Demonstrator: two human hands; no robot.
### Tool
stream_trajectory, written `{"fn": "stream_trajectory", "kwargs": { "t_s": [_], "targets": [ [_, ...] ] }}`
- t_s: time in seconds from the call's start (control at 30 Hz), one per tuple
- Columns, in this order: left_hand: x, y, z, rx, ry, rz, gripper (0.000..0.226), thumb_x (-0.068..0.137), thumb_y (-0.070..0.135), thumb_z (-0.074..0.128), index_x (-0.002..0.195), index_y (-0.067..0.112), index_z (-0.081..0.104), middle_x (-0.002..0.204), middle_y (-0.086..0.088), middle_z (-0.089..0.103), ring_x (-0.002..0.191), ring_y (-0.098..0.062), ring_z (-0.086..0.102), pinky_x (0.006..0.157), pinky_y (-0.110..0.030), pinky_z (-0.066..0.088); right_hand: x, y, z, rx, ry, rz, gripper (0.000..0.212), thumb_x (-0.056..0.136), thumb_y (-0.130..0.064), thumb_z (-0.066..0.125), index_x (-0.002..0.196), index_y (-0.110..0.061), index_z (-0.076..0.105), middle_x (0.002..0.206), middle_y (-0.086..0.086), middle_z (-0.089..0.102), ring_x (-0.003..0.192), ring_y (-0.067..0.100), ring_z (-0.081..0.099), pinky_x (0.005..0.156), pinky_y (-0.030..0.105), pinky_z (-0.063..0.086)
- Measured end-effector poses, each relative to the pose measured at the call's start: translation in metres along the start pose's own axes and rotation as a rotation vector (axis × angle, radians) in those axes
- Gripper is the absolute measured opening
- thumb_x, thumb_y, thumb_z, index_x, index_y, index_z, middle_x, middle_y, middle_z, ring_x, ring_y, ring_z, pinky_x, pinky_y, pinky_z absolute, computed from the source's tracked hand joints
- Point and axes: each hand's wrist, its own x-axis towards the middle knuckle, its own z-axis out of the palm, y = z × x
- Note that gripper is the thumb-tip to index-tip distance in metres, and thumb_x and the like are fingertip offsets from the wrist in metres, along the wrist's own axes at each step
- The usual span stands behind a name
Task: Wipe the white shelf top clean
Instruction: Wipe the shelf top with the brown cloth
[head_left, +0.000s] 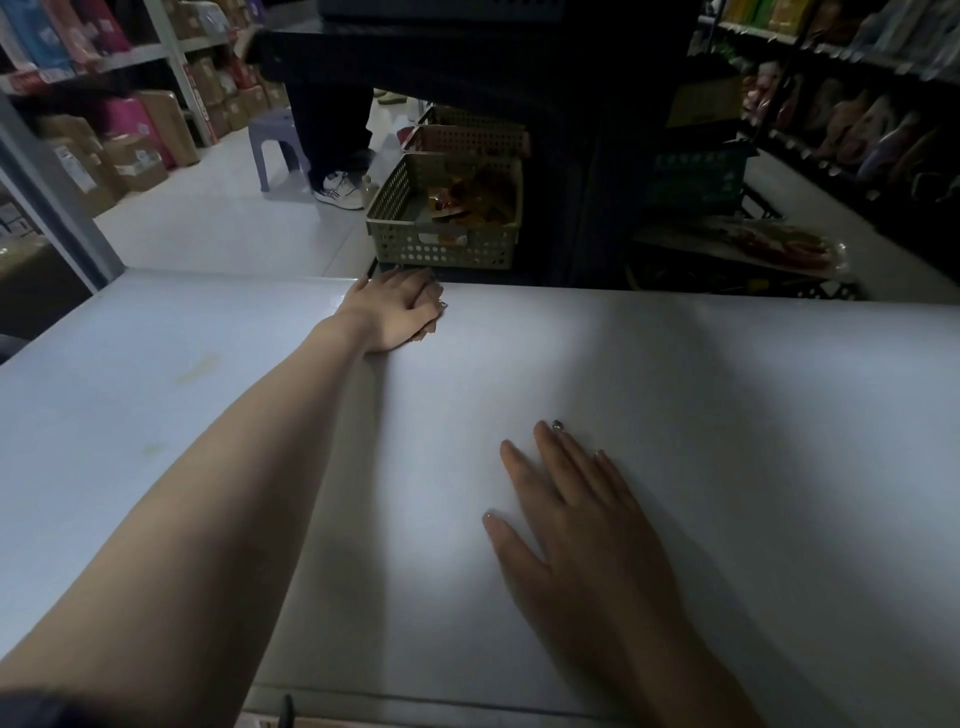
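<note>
The white shelf top (701, 395) fills the lower half of the head view. My left hand (397, 309) reaches out to its far edge and presses a small brownish cloth (431, 327) against the surface; only a corner of the cloth shows under the fingers. My right hand (582, 514) lies flat on the shelf top near me, fingers straight and spread, holding nothing. A faint yellowish smear (197, 366) marks the left part of the surface.
Beyond the far edge stand stacked perforated baskets (415, 239) with snack packets. A person's legs and a white shoe (340, 189) stand by a purple stool (272, 148). Shelves of boxes line the left, dark goods racks (852, 119) the right.
</note>
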Motion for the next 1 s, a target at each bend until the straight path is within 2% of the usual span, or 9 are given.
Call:
{"fn": "stream_trajectory", "kwargs": {
  "t_s": [0.17,0.3,0.37,0.47,0.57,0.67,0.73,0.8,1.0],
  "targets": [
    [-0.007,-0.003,0.005,0.013,0.03,0.032,0.045,0.096,0.04,0.034,0.135,0.018,0.038,0.144,-0.002,0.04,0.133,-0.021,0.03,0.106,-0.039,0.02,-0.001,0.0,-0.002,0.022,0.03,-0.01,0.055,0.083,-0.05,0.038,0.125,-0.022,0.059,0.133,0.01,0.055,0.124,0.022,0.051,0.102,0.035,0.024],
    [-0.019,-0.003,0.007,0.017,0.013,0.037,0.058,0.093,0.048,0.028,0.144,0.02,0.027,0.152,0.0,0.027,0.14,-0.019,0.02,0.11,-0.039,0.015,-0.003,0.001,-0.003,0.045,0.007,-0.017,0.055,0.084,-0.05,0.037,0.126,-0.021,0.058,0.135,0.011,0.053,0.126,0.023,0.049,0.103,0.035,0.022],
    [-0.026,-0.003,0.006,0.013,0.011,0.018,0.068,0.085,0.054,0.022,0.145,0.021,0.026,0.153,0.001,0.024,0.141,-0.017,0.017,0.111,-0.04,0.012,-0.002,-0.001,-0.006,0.069,-0.012,-0.016,0.057,0.085,-0.051,0.035,0.13,-0.023,0.054,0.14,0.01,0.048,0.131,0.022,0.043,0.106,0.033,0.016],
    [-0.045,0.0,0.005,0.005,-0.008,0.013,0.07,0.084,0.055,0.02,0.146,0.021,0.022,0.154,0.002,0.021,0.143,-0.016,0.011,0.112,-0.04,0.009,-0.002,0.0,-0.007,0.1,-0.019,-0.039,0.064,0.085,-0.055,0.024,0.14,-0.027,0.04,0.152,0.005,0.029,0.141,0.018,0.023,0.109,0.028,-0.001],
    [-0.069,0.006,0.006,0.013,-0.014,0.02,0.076,0.079,0.055,0.015,0.147,0.023,0.016,0.155,0.004,0.016,0.143,-0.013,0.006,0.112,-0.038,0.006,-0.002,0.001,-0.009,0.081,-0.014,-0.058,0.065,0.085,-0.056,0.021,0.141,-0.027,0.04,0.151,0.006,0.03,0.14,0.019,0.024,0.11,0.028,-0.001],
    [-0.095,0.009,0.009,0.025,-0.036,0.024,0.077,0.079,0.058,0.011,0.148,0.025,0.011,0.156,0.007,0.011,0.143,-0.01,0.002,0.112,-0.035,0.004,-0.001,0.0,-0.013,0.08,-0.072,-0.077,0.076,0.079,-0.06,0.004,0.147,-0.032,0.021,0.157,0.0,0.009,0.144,0.014,0.003,0.11,0.025,-0.012],
    [-0.111,0.01,0.01,0.034,-0.033,0.035,0.085,0.073,0.065,0.005,0.148,0.026,0.009,0.156,0.008,0.011,0.143,-0.009,0.001,0.112,-0.035,0.004,-0.001,0.001,-0.015,0.062,-0.09,-0.075,0.079,0.075,-0.061,-0.002,0.148,-0.035,0.013,0.158,-0.003,0.002,0.144,0.012,-0.003,0.106,0.025,-0.015],
    [-0.126,0.011,0.011,0.044,-0.018,0.055,0.09,0.068,0.067,0.0,0.148,0.026,0.01,0.156,0.008,0.011,0.143,-0.009,0.002,0.112,-0.035,0.006,-0.001,0.001,-0.016,0.041,-0.109,-0.068,0.08,0.074,-0.062,-0.005,0.148,-0.036,0.01,0.158,-0.004,-0.001,0.143,0.011,-0.006,0.104,0.024,-0.017],
    [-0.159,0.011,0.012,0.061,0.021,0.08,0.085,0.072,0.065,0.0,0.148,0.027,0.011,0.155,0.009,0.014,0.143,-0.009,0.003,0.109,-0.03,0.007,-0.002,-0.001,-0.018,0.023,-0.125,-0.059,0.083,0.07,-0.062,-0.01,0.148,-0.037,0.006,0.157,-0.006,-0.005,0.143,0.01,-0.009,0.105,0.024,-0.017]
  ]
}}
